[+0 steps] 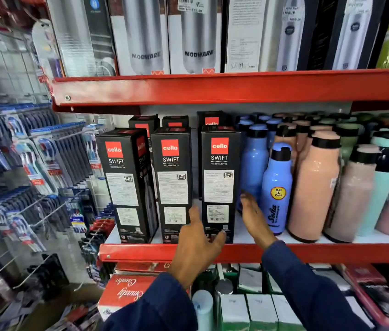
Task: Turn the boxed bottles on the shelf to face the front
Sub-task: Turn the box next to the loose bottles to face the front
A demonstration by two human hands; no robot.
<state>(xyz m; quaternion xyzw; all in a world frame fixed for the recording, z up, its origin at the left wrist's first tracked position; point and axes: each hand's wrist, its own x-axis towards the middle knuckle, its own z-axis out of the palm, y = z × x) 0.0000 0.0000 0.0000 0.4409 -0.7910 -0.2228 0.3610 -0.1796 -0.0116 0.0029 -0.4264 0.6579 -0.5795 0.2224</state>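
Observation:
Three black boxed bottles stand in a front row on the middle red shelf (141, 250), each showing a red logo and white label panels. The left box (126, 185) is turned slightly, its side face showing. The middle box (173, 182) and right box (219, 182) face me squarely. More black boxes stand behind them. My left hand (198, 244) reaches with spread fingers to the right box's lower left, fingertips at its base. My right hand (254, 216) is open beside that box's right edge, between it and a blue bottle (277, 189). Neither hand clearly grips anything.
Loose blue, peach and mint bottles (315, 187) crowd the shelf to the right. The upper red shelf (212, 88) carries tall steel-bottle boxes. Toothbrush packs (33, 163) hang on wire hooks at left. Boxes and cartons (124, 292) fill the shelf below.

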